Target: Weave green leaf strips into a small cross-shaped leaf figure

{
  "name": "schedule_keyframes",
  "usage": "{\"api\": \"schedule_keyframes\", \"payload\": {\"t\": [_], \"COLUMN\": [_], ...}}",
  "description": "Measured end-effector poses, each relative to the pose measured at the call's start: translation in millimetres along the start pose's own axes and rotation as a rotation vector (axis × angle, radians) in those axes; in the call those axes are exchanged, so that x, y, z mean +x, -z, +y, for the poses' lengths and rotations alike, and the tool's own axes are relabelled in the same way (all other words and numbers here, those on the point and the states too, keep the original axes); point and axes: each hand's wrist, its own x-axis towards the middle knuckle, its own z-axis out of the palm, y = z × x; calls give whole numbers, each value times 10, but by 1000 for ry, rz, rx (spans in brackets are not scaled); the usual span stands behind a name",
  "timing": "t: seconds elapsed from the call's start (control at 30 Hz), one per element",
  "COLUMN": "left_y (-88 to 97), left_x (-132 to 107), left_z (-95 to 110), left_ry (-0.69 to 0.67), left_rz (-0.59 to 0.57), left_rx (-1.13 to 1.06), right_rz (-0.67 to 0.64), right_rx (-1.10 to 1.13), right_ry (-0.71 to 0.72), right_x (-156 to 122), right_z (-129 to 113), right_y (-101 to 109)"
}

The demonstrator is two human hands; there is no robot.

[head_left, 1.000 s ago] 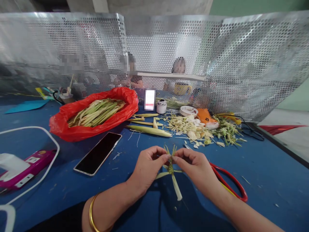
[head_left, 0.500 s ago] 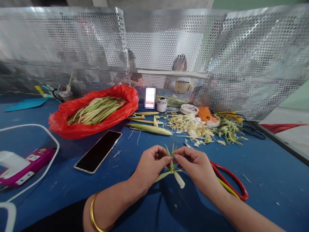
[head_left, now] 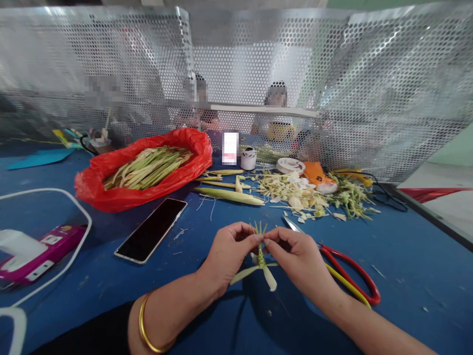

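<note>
A small woven figure of green leaf strips (head_left: 261,259) is held between my two hands, above the blue table. Thin strip ends fan out at its top, and wider pale strips spread from its lower end. My left hand (head_left: 231,254) pinches it from the left with thumb and forefinger. From the other side my right hand (head_left: 295,254) grips it near the same spot, the fingertips almost touching. Partly under my right hand and forearm lie scissors (head_left: 364,278) with red and yellow handles, their blade tip showing beyond my knuckles.
A red plastic bag (head_left: 107,197) full of long leaf strips stands at the back left, near a dark phone (head_left: 151,231). Husk pieces (head_left: 232,195), pale scraps (head_left: 291,192) and a tape roll (head_left: 290,165) lie behind my hands. A magenta power strip (head_left: 48,249) sits left. Perforated metal panels (head_left: 251,64) close off the back.
Both hands have shifted slightly, and the woven figure has moved a little left. More of its top strips and of the scissors' blade now shows.
</note>
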Motion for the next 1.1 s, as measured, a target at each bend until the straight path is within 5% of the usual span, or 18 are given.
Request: {"api": "schedule_keyframes", "payload": {"t": [0.4,0.73,1.1], "left_y": [17,10,-13], "left_x": [58,15,17], "left_z": [-95,-9,-20], "left_ry": [70,-124,1], "left_rz": [22,35,41], "left_rx": [-141,175,54], "right_rz": [-48,-113,-74], "right_rx": [315,364,430], "right_ry": [-115,-175,-222], "right_x": [18,34,21], "right_z": [-28,-49,-28], "right_y": [-45,-30,-40]}}
